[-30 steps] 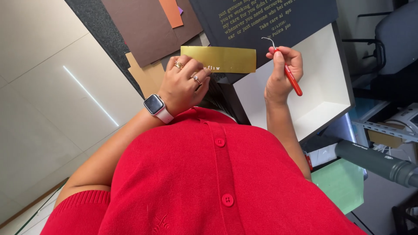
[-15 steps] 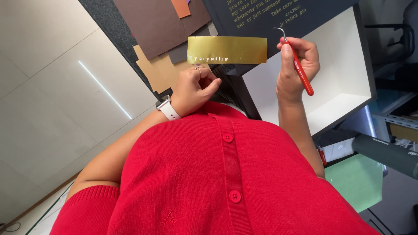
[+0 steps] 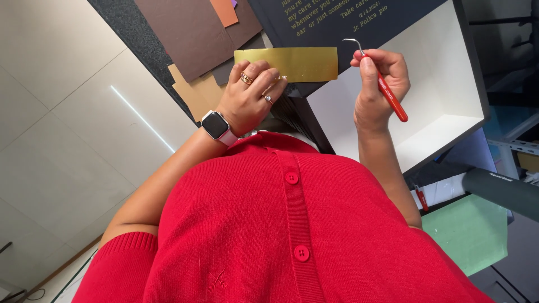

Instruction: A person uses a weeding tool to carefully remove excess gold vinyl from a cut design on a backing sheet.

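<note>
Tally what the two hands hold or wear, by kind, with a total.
Gold strip, held by left hand: 1
Red-handled hook tool, in right hand: 1
Rings on left hand: 2
Wristwatch: 1
Total: 5

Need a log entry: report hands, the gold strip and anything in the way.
Left hand pinching the gold strip at its left end. Right hand gripping a red-handled hook tool, hook tip just clear of the strip's right edge. Nothing between tool and strip.
</note>
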